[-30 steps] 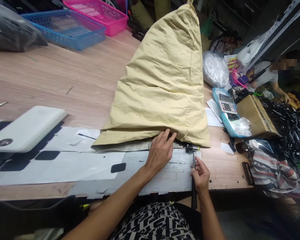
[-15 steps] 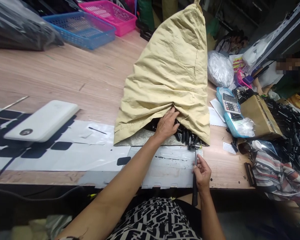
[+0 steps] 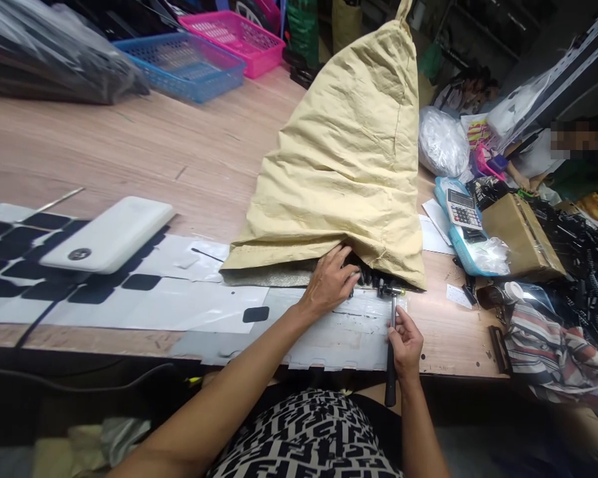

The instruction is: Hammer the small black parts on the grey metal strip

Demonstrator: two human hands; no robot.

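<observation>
A yellow cloth sack (image 3: 343,153) lies on the table with its mouth facing me, and several black pieces (image 3: 371,275) show inside it. My left hand (image 3: 329,282) is at the mouth, its fingers stretched and apart, the fingertips at the sack's edge beside the black pieces. No object shows in that hand. In my right hand (image 3: 406,342) is a small hammer (image 3: 391,362), gripped by the handle, with its metal head up near the sack's opening. Beneath both hands lies a greyish translucent sheet (image 3: 323,338).
To the left, a white power bank (image 3: 112,236) rests over a sheet of black rounded stickers (image 3: 94,292). Blue (image 3: 189,66) and pink baskets (image 3: 249,43) stand at the back. On the right are a calculator (image 3: 462,209), a cardboard box (image 3: 521,236) and a striped cloth (image 3: 548,338). Another person (image 3: 538,159) sits beyond.
My left hand has drawn back towards me from inside the sack's mouth, and the raised edge of the sack has sunk lower. My right hand keeps the hammer nearly where it was.
</observation>
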